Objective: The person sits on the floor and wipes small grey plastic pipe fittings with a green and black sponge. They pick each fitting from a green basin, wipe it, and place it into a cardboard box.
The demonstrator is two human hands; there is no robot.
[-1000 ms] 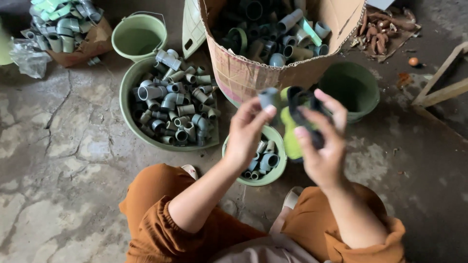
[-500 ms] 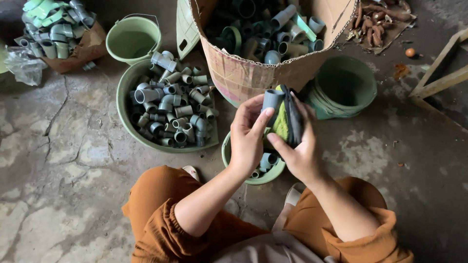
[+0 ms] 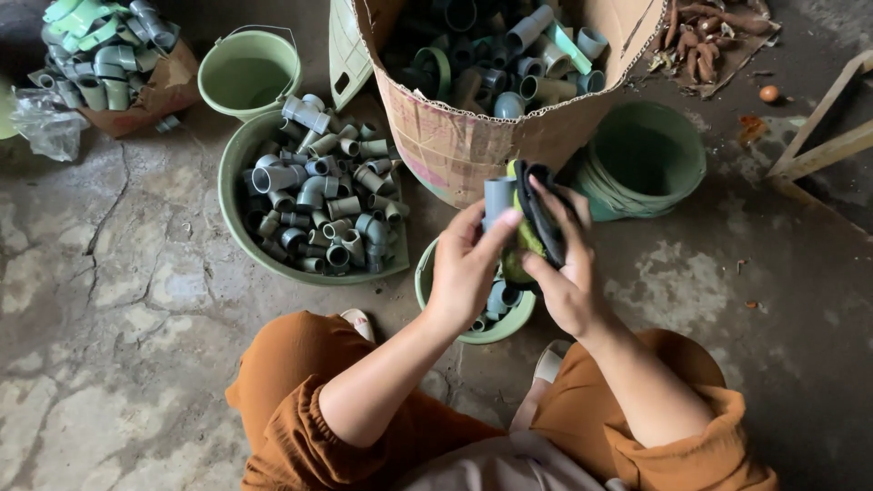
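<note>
Pinching a grey pipe fitting (image 3: pixel 498 196), left grip (image 3: pixel 466 264) closed; right grip (image 3: pixel 564 273) clutching green-black cloth (image 3: pixel 536 223) (before brown carton (image 3: pixel 473 136)).

Left hand (image 3: pixel 466 268) grips grey pipe fitting (image 3: pixel 497 198); right hand (image 3: pixel 566 282) presses dark cloth (image 3: pixel 542 218) against it.

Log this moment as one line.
left hand: holds grey pipe fitting | right hand: presses green-black cloth against it | below: small green bowl

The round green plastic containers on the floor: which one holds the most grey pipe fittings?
The wide green basin left of the cardboard box; it is heaped full, unlike the others.
</note>
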